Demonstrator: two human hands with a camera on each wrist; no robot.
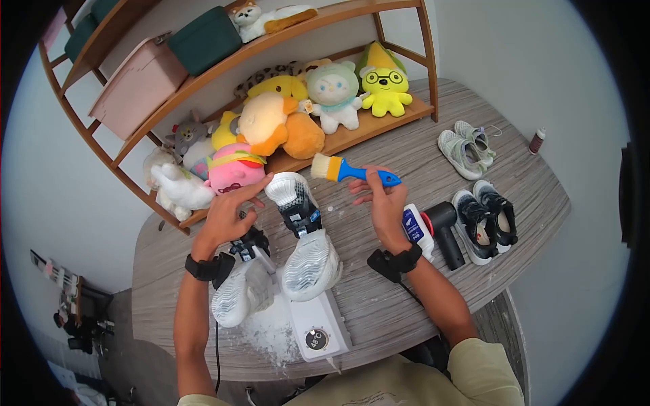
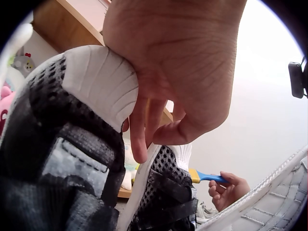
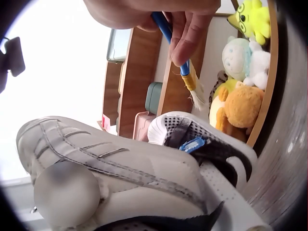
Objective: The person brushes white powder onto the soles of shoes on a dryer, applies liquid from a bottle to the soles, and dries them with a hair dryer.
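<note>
My right hand (image 1: 386, 206) grips the blue handle of a paint brush (image 1: 347, 169), its pale bristles pointing left above the table. My left hand (image 1: 227, 215) is at the white toe of a black mesh shoe (image 1: 298, 206), index finger extended toward the toe cap. A second black shoe (image 2: 163, 192) stands beside it, partly behind my left hand in the head view. Both black shoes and two white shoes sit on a white shoe dryer (image 1: 313, 314) with a temperature display. The right white shoe (image 1: 311, 267) and left white shoe (image 1: 237, 298) show their soles.
White powder (image 1: 267, 338) lies scattered on the wood-grain table. To the right are a blue-labelled white bottle (image 1: 418, 230), a black handheld device (image 1: 445, 233), dark sneakers (image 1: 474, 230), light sneakers (image 1: 464, 155) and a small bottle (image 1: 537, 141). Behind stands a wooden shelf (image 1: 352, 145) of plush toys.
</note>
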